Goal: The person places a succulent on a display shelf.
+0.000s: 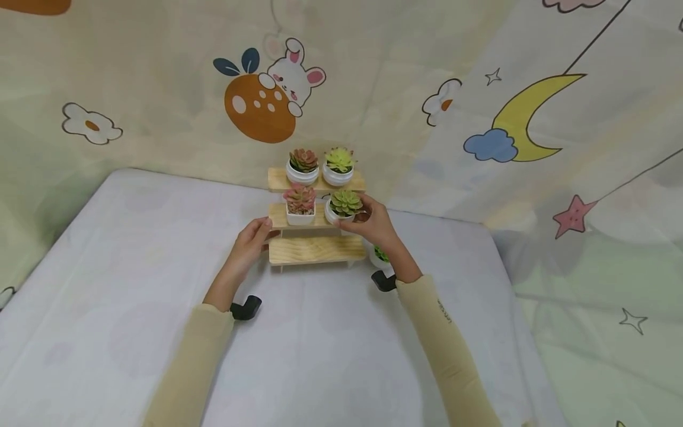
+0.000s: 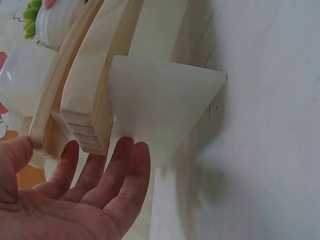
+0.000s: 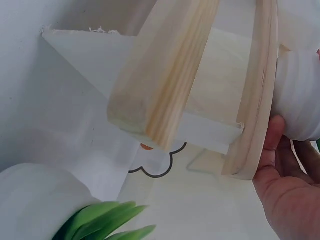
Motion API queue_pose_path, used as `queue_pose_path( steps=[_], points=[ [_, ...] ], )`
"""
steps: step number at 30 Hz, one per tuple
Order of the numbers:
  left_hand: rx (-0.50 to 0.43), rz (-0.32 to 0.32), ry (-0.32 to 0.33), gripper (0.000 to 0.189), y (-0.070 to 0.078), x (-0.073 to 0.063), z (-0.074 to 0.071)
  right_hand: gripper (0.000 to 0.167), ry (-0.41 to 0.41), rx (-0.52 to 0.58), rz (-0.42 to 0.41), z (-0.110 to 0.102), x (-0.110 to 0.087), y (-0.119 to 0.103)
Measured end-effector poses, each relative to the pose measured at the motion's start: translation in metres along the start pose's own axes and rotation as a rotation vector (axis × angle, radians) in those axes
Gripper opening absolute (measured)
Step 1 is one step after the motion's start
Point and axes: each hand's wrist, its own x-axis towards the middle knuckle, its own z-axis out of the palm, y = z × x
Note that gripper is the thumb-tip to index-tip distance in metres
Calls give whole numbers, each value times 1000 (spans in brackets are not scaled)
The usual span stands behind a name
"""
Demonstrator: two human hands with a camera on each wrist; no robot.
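A three-tier wooden plant stand (image 1: 317, 251) with white side supports stands at the table's back edge. My left hand (image 1: 253, 232) holds the left end of its middle plank, thumb at the corner and fingers below in the left wrist view. On the right of that plank, my right hand (image 1: 376, 224) grips a green succulent (image 1: 345, 203) in a round white pot, which touches or nearly touches the wood. A pink succulent (image 1: 300, 198) in a square white pot sits to its left. The top plank bears a reddish succulent (image 1: 303, 161) and a yellow-green succulent (image 1: 340, 160).
Another potted green plant (image 1: 380, 256) stands on the table right of the stand, partly hidden behind my right wrist. The table has a white cloth (image 1: 299, 350). A printed curtain (image 1: 373, 107) hangs close behind the stand.
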Motion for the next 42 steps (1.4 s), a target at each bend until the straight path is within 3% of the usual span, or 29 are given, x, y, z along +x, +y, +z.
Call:
queue_pose_path(
  steps=[13, 20, 24, 28, 34, 38, 42],
  points=[
    [11, -19, -6, 63, 2, 0, 0, 63, -6, -17, 9, 0, 2, 1],
    [26, -29, -10, 63, 0, 1, 2, 60, 1, -19, -6, 0, -12, -24],
    [22, -22, -9, 62, -1, 2, 2, 63, 27, 44, -6, -8, -18, -20],
    [21, -15, 4, 63, 1, 3, 1, 61, 68, 106, -29, -24, -20, -4],
    [14, -15, -2, 64, 3, 4, 1, 60, 112, 60, -34, -52, -29, 25],
    [21, -21, -6, 64, 1, 2, 1, 65, 91, -12, 44, -64, -42, 44],
    [12, -17, -11, 64, -1, 2, 2, 75, 14, -54, 181, -71, -55, 59]
  ],
)
